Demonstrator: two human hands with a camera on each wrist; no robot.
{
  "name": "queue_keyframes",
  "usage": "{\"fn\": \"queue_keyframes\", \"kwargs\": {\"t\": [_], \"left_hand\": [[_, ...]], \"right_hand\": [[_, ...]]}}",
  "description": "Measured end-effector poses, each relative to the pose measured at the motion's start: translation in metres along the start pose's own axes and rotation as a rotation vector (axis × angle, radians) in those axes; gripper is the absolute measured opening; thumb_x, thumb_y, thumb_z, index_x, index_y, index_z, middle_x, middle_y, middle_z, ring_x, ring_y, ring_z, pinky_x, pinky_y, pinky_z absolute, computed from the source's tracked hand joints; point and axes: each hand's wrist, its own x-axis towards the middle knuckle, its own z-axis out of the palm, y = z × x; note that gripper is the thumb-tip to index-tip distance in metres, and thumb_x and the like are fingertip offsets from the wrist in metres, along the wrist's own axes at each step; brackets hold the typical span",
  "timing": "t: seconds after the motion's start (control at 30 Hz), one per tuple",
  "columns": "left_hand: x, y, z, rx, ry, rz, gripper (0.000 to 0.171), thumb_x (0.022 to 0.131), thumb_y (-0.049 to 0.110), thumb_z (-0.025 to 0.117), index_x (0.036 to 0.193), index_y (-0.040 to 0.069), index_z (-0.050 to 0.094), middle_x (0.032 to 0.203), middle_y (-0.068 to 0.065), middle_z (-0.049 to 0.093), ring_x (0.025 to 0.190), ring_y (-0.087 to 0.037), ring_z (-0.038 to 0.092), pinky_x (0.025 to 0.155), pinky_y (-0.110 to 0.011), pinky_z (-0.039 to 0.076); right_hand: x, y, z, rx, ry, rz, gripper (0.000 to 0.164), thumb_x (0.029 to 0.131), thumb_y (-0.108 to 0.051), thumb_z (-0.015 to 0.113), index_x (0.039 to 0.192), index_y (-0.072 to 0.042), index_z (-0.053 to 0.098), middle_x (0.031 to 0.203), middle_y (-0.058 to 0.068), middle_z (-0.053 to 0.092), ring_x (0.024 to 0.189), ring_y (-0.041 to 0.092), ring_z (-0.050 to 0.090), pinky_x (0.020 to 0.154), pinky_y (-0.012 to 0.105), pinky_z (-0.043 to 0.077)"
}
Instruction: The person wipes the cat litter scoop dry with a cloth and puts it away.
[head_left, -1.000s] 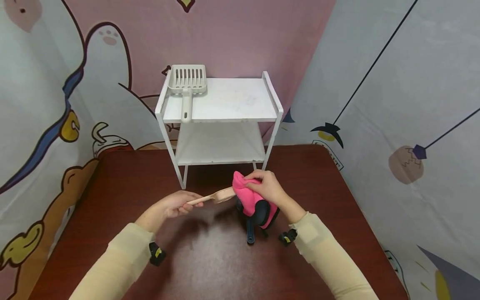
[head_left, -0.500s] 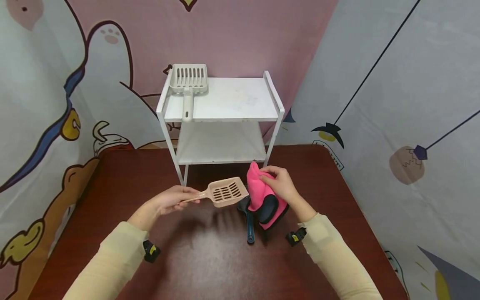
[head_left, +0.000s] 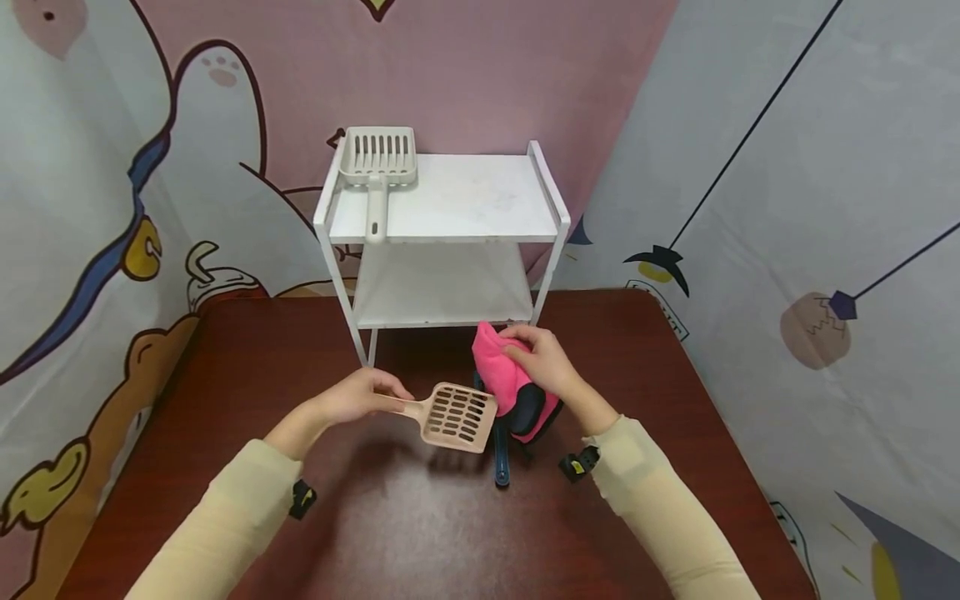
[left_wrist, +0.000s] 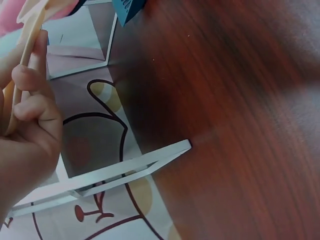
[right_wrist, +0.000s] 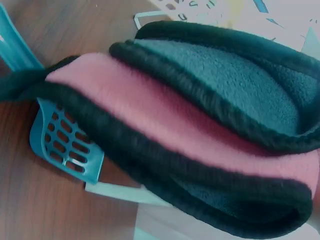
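Recorded one dark red-brown table (head_left: 420, 533) before one cartoon-printed backdrop (head_left: 487, 75) in pink and pale grey. Listed at far left one cream sleeve (head_left: 232, 508), with one black wrist device (head_left: 302, 498) bearing a yellow mark. Noted one left hand (head_left: 356, 396), fingers curled round the handle of one beige slotted scoop (head_left: 450, 415), raised above the table. Entered one off-white slotted scoop (head_left: 377, 177), lying on the upper shelf of one white stand (head_left: 487, 196); counted two shelves. Found one blue scoop (head_left: 502, 458), lying on the table, partly hidden below one pink fabric article (head_left: 498, 367) with dark edging. Totalled three scoops. Noted that article pinched between thumb and fingers of the right hand (head_left: 543, 362); could not tell contact with the beige slotted scoop. Added a second black device and cream sleeve. Saw farther right, on the backdrop, framed lettering (head_left: 660, 308), unreadable.
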Motion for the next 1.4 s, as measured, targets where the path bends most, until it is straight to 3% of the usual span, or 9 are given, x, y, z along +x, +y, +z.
{"fn": "queue_keyframes", "kwargs": {"t": [0.23, 0.4, 0.5, 0.77, 1.0, 1.2, 1.4], "left_hand": [[0.005, 0.011, 0.002, 0.136, 0.015, 0.114, 0.009, 0.083, 0.007, 0.068, 0.089, 0.002, 0.073, 0.074, -0.003, 0.066, 0.063, -0.004, 0.047, 0.055, -0.018, 0.040], [0.007, 0.018, 0.002, 0.253, 0.041, 0.140, 0.008, 0.084, 0.011, 0.068, 0.088, 0.010, 0.074, 0.086, -0.002, 0.071, 0.074, -0.004, 0.053, 0.065, -0.020, 0.045], [0.007, 0.019, 0.003, 0.276, 0.054, 0.138, 0.008, 0.084, 0.011, 0.067, 0.088, 0.012, 0.074, 0.086, -0.001, 0.072, 0.075, -0.003, 0.054, 0.066, -0.020, 0.046], [0.003, 0.015, 0.001, 0.219, 0.065, 0.165, 0.010, 0.085, 0.006, 0.066, 0.090, 0.006, 0.074, 0.086, -0.006, 0.071, 0.074, -0.005, 0.053, 0.063, -0.019, 0.046], [-0.007, 0.014, -0.008, 0.191, 0.127, 0.124, 0.009, 0.083, 0.006, 0.068, 0.090, 0.006, 0.074, 0.088, -0.007, 0.072, 0.073, -0.002, 0.055, 0.063, -0.019, 0.046], [-0.007, 0.019, -0.011, 0.108, 0.098, 0.143, 0.010, 0.083, 0.006, 0.068, 0.091, 0.003, 0.073, 0.090, -0.011, 0.071, 0.075, -0.004, 0.056, 0.063, -0.019, 0.047], [-0.001, 0.027, -0.009, 0.046, 0.034, 0.163, 0.012, 0.084, 0.009, 0.068, 0.092, 0.001, 0.072, 0.079, -0.006, 0.065, 0.062, -0.002, 0.045, 0.055, -0.018, 0.040]], "right_hand": [[-0.001, -0.009, 0.011, -0.054, -0.132, -0.056, 0.014, 0.089, -0.005, 0.061, 0.101, -0.005, 0.068, 0.098, 0.012, 0.067, 0.070, 0.008, 0.053, 0.063, 0.019, 0.045], [-0.001, -0.012, 0.018, -0.119, -0.222, -0.081, 0.014, 0.088, -0.005, 0.061, 0.100, -0.006, 0.069, 0.099, 0.011, 0.068, 0.080, 0.011, 0.055, 0.070, 0.021, 0.047], [-0.001, -0.011, 0.019, -0.133, -0.252, -0.076, 0.014, 0.088, -0.006, 0.062, 0.100, -0.006, 0.069, 0.099, 0.011, 0.067, 0.081, 0.012, 0.054, 0.071, 0.021, 0.047], [-0.001, -0.004, 0.010, -0.072, -0.319, -0.047, 0.015, 0.089, -0.006, 0.061, 0.101, -0.004, 0.068, 0.097, 0.011, 0.066, 0.073, 0.011, 0.052, 0.063, 0.021, 0.045], [-0.002, -0.002, -0.003, -0.036, -0.267, -0.046, 0.018, 0.091, -0.004, 0.058, 0.107, 0.000, 0.064, 0.099, 0.015, 0.063, 0.073, 0.011, 0.053, 0.064, 0.020, 0.047], [0.006, 0.001, -0.009, 0.111, -0.201, 0.046, 0.028, 0.095, -0.008, 0.051, 0.120, 0.002, 0.059, 0.109, 0.019, 0.060, 0.077, 0.009, 0.055, 0.067, 0.019, 0.048], [0.012, -0.007, 0.000, 0.345, -0.279, 0.127, 0.036, 0.099, -0.010, 0.043, 0.131, 0.005, 0.047, 0.107, 0.018, 0.060, 0.079, 0.006, 0.062, 0.070, 0.022, 0.054]]}}
